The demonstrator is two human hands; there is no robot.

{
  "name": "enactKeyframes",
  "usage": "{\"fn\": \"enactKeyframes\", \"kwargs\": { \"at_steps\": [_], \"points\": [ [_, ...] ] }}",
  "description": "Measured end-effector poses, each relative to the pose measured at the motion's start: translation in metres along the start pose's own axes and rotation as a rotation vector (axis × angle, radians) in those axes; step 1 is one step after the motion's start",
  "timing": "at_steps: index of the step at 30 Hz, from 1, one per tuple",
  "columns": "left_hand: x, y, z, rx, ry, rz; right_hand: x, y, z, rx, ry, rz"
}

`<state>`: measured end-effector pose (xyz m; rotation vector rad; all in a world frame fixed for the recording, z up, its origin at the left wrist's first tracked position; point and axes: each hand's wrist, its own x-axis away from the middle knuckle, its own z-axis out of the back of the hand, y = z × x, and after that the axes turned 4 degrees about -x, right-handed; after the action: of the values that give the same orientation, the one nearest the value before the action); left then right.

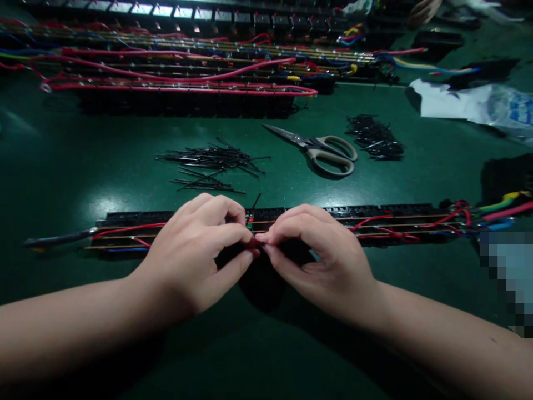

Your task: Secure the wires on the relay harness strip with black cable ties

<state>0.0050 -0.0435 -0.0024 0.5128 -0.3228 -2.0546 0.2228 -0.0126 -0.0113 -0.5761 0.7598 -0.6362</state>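
A long black strip [400, 211] carrying copper-coloured rods and red and blue wires lies across the green table in front of me. My left hand [197, 244] is over its middle, thumb and fingertips pinched together at the near edge. Opposite it, my right hand [322, 250] pinches at the same spot, the fingertips of both hands almost touching. Between them a bit of red shows, but what they grip is too small and covered to name. A thin black cable tie [257, 204] sticks up just behind the fingers.
Beyond the strip lie a pile of black cable ties [216, 158], scissors [316, 149] and another black pile [375, 138]. Further back are more wired strips [187, 78]. A plastic bag [478, 105] lies at right. Another person's hand [423, 11] shows at the top right.
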Motion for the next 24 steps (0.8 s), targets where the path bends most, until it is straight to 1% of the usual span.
{"fn": "enactKeyframes", "kwargs": {
  "at_steps": [4, 9, 14, 21, 24],
  "points": [
    [-0.0008, 0.0, -0.0001, -0.001, -0.008, -0.009, -0.0007, -0.0005, 0.0006, 0.008, -0.011, 0.002],
    [-0.0014, 0.0001, -0.0017, -0.034, 0.022, -0.018, -0.0015, -0.0017, 0.0017, 0.006, -0.021, -0.006],
    [-0.0002, -0.0003, -0.0017, -0.028, 0.016, -0.011, -0.0011, -0.0007, 0.0022, 0.013, -0.029, 0.009],
    [0.0005, -0.0002, -0.0034, 0.011, 0.073, -0.021, -0.0029, -0.0025, 0.0023, -0.011, -0.028, -0.01],
    [0.0012, -0.0004, -0.0033, 0.014, 0.078, -0.016, -0.0041, -0.0047, 0.0044, -0.033, -0.041, -0.02]
  ]
}}
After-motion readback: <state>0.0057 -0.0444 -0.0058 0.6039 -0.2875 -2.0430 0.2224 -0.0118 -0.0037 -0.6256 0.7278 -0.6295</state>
